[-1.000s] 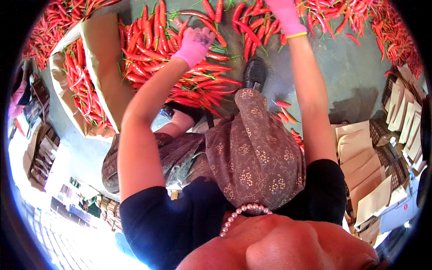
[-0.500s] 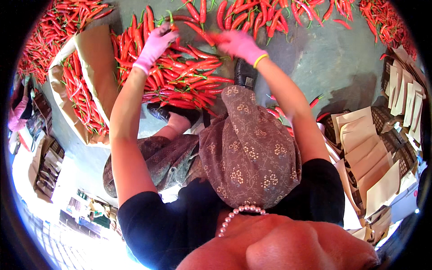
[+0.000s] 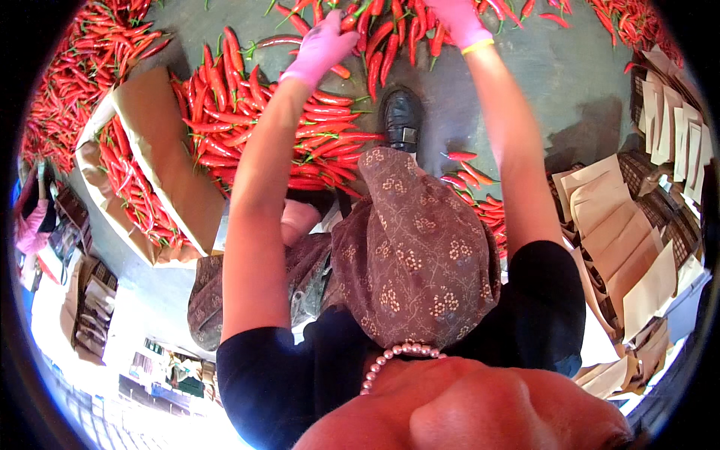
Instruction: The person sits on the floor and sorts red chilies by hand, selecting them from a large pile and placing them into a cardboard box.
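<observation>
My left hand [image 3: 324, 51], in a pink glove, is over the far edge of the near heap of red chili peppers [image 3: 322, 131]. Its fingers are apart, and I see no pepper between them. Several loose peppers [image 3: 386, 56] lie just beyond and to its right on the grey floor. At the top edge of the view is my right hand [image 3: 459, 24], also gloved in pink with a yellow cuff. It reaches among the far peppers, its fingers cut off by the frame, so its grip is hidden.
A brown paper sack [image 3: 161, 150] of peppers lies open at left, beside a big pepper pile [image 3: 82, 67]. Another pile [image 3: 637, 22] is at far right. Folded paper bags [image 3: 607, 217] fill baskets at right. My black shoe [image 3: 401, 116] and a few peppers [image 3: 469, 172] are between.
Both hands have moved away from me and to the right. The pepper seen at my left fingers earlier is no longer in them. My right hand has gone from the near heap to the far peppers.
</observation>
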Available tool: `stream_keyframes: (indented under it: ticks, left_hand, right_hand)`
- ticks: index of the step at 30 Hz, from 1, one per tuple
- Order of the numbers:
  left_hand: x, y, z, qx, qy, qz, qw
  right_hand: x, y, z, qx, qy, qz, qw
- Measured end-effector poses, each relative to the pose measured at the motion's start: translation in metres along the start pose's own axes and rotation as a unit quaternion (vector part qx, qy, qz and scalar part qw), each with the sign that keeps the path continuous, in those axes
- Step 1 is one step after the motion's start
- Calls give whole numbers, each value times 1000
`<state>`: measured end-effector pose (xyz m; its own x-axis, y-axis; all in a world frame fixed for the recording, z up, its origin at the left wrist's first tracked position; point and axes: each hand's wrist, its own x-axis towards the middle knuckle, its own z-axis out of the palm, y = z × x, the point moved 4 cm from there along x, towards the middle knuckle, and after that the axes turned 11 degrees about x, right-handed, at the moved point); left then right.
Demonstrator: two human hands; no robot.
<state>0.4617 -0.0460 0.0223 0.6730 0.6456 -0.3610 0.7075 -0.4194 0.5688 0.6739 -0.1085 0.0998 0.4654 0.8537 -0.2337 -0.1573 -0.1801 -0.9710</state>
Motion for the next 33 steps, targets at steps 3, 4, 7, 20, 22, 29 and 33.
stream_keyframes:
  ticks: [3,4,7,20,22,29,33]
  left_hand:
    - [23,0,25,152,-35,-52,986]
    - [22,-5,24,174,-27,-52,983]
    - [18,-24,21,237,-53,-45,969]
    - [-35,-105,-13,113,76,-90,987]
    - [-36,-124,12,-330,9,-150,932]
    - [-32,69,90,153,-2,132,979]
    - [-17,36,76,319,-52,185,928]
  right_hand:
    - [-24,23,-21,15,27,0,1000]
    - [-38,40,-23,-47,15,12,999]
    - [-72,94,-36,-406,-21,-26,913]
    - [-106,131,-50,-503,119,-50,854]
    - [-112,129,-63,-490,144,-47,859]
    - [-113,128,-67,-493,120,-20,862]
    - [-134,128,-85,-510,10,-24,860]
